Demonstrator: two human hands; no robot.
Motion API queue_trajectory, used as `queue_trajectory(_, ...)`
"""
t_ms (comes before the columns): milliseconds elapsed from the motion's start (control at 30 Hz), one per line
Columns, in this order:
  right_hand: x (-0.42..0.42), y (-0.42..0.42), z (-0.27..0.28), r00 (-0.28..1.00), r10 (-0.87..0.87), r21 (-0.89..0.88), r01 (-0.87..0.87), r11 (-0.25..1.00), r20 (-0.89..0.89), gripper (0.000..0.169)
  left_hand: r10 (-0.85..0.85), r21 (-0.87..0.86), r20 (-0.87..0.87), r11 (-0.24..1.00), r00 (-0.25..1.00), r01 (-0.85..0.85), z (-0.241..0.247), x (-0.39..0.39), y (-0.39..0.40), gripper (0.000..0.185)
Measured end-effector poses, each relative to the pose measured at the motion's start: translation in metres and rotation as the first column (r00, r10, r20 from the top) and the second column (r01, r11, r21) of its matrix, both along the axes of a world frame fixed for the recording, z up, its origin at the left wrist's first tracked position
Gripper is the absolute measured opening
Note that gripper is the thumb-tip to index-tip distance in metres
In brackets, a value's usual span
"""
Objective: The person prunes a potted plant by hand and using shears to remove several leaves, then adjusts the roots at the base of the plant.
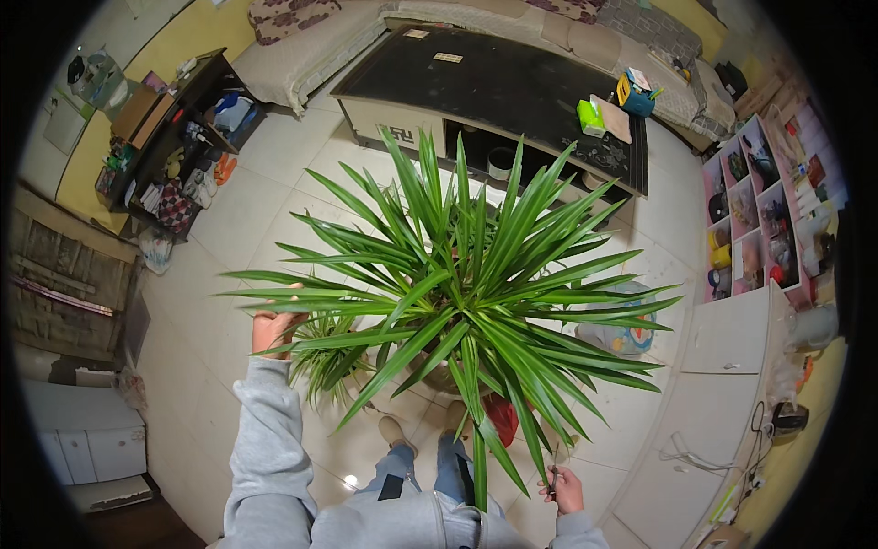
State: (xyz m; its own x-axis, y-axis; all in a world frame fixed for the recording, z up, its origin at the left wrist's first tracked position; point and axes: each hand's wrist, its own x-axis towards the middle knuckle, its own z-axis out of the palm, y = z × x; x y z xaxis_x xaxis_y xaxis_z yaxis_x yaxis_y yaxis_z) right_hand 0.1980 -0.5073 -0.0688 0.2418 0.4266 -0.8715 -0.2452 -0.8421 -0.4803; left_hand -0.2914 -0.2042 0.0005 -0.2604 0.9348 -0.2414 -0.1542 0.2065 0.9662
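A large potted plant with long, narrow green leaves [466, 302] spreads out in front of me and hides most of its pot. My left hand [276, 326] is raised at the plant's left side, its fingers at the long leaves there; leaves cross in front of part of it. At the lower right, my right hand [564, 488] holds small dark-handled scissors [551, 482] near the drooping leaf tips. A smaller spider plant [329, 364] stands below the left leaves. Part of a red plastic bag [501, 417] shows beneath the foliage.
A long black-topped table [494, 82] stands beyond the plant. Dark shelves with shoes [175, 151] are at the left. White cabinets [720, 364] and pink-white cubby shelves [751, 213] line the right. A round patterned item [621, 319] sits on the tiled floor.
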Motion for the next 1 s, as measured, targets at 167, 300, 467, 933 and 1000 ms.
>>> queue_trajectory(167,-0.004,-0.013,-0.004,1.000,0.000,0.024,-0.001,1.000,0.013,0.037,-0.158,-0.073,-0.047,0.985,0.986,0.154,-0.011,-0.017,-0.011,0.028)
queue_trajectory(300,-0.011,-0.020,0.001,0.999,0.024,0.031,-0.025,0.999,0.034,0.036,-0.221,-0.053,-0.047,0.974,0.974,0.218,-0.001,-0.004,-0.017,0.032)
queue_trajectory(467,-0.022,-0.022,0.011,0.998,0.016,0.039,-0.018,0.999,0.060,0.037,-0.177,-0.100,-0.164,0.982,0.971,0.162,0.007,-0.006,-0.032,0.028)
queue_trajectory(933,-0.004,-0.027,0.071,0.966,-0.183,0.240,0.138,0.961,0.180,0.038,-0.310,-0.230,0.304,0.893,0.901,0.386,-0.037,0.135,-0.096,0.041)
queue_trajectory(1000,0.010,-0.011,0.092,0.956,-0.192,0.318,0.115,0.941,0.222,0.036,-0.137,-0.266,0.296,0.939,0.945,0.220,-0.071,0.139,-0.081,0.034)
